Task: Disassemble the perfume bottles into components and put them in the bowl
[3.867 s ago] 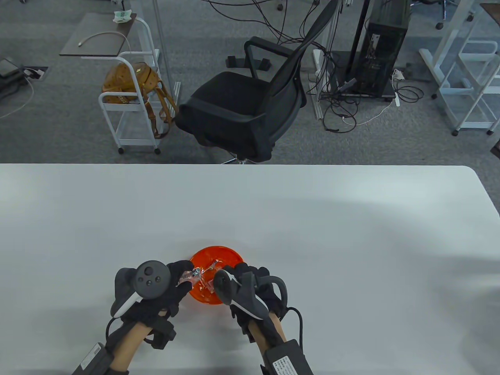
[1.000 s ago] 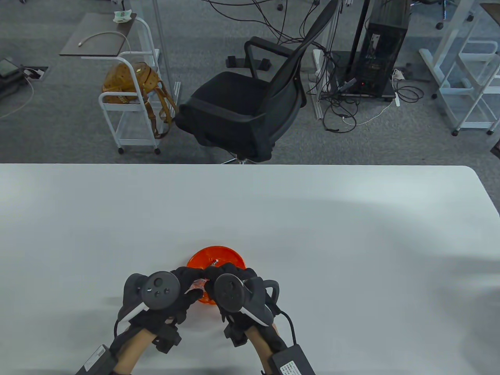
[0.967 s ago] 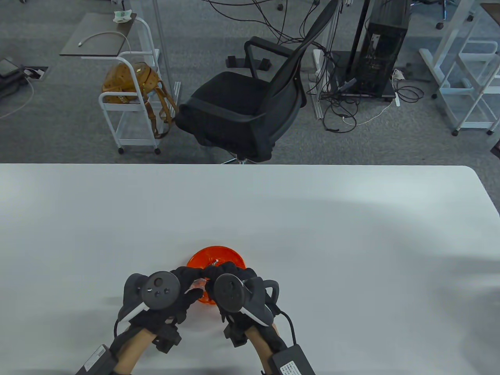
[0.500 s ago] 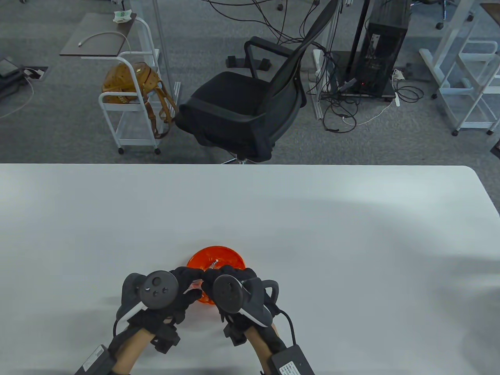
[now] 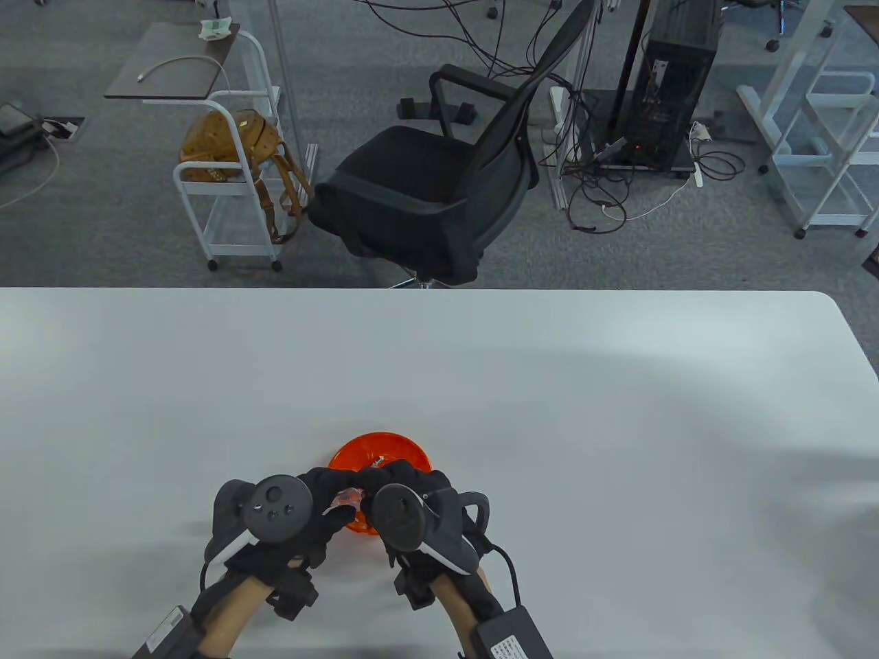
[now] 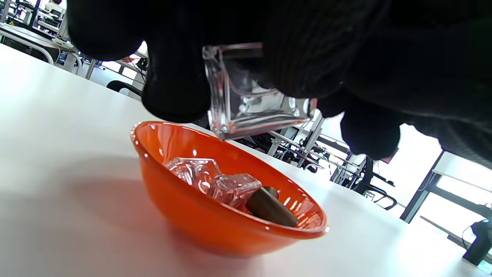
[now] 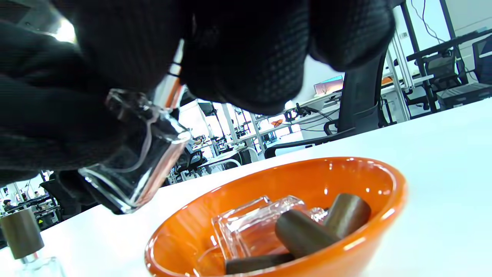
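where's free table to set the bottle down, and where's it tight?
Bare table runs right of the orange bowl, beyond it to the far edge, and left of the left hand. Tight: both hands meet on the glass bottle above the bowl, right hand alongside.

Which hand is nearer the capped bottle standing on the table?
Left. The capped bottle stands beyond the left hand, outside its grip; the right hand is on the bowl side.

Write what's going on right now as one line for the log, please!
left hand: holds glass bottle | right hand: grips bottle top | bottle above bowl | bowl: glass pieces, brown caps
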`<state>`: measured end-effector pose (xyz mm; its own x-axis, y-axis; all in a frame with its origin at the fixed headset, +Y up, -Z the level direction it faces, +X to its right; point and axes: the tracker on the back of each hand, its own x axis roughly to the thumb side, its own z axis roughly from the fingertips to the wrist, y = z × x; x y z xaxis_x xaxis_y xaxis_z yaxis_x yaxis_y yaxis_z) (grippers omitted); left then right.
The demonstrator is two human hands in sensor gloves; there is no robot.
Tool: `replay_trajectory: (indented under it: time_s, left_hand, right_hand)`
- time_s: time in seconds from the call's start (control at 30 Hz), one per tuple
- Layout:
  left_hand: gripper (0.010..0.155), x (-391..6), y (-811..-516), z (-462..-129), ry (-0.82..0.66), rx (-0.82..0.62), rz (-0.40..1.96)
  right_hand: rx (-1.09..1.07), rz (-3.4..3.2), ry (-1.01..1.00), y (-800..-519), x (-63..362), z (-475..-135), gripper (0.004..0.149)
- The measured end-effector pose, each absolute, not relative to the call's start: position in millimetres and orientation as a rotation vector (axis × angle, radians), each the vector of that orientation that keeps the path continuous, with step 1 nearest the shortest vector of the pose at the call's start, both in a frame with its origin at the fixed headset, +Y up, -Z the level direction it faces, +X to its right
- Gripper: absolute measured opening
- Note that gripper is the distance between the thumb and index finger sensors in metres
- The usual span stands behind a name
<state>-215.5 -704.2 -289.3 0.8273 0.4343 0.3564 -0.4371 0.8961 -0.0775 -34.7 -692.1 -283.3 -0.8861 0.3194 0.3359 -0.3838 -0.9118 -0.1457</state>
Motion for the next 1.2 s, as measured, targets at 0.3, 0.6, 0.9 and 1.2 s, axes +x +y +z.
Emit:
replay_trajectory:
  time_s: [0.3, 0.6, 0.9, 1.2]
  left_hand:
    - [0.054, -215.5, -703.2, -289.3, -0.376, 0.010, 0.465]
    - [0.054, -214.5, -703.6, -288.1, -0.380, 0.008, 0.465]
    - [0.054, -212.3, -704.3, -292.0, -0.384, 0.001, 0.461]
    - [0.054, -214.5, -701.2, -286.8, -0.383, 0.015, 0.460]
  right_hand:
    - [0.426, 2.717, -0.298, -691.5, -34.0, -283.5, 0.044]
    - [0.417, 2.719, -0.295, -690.4, -34.7, -283.6, 0.042]
    - [0.422, 2.723, -0.279, -691.4, -31.8, -286.6, 0.045]
    - [0.446, 2.711, -0.288, -689.1, -31.8, -283.7, 0.044]
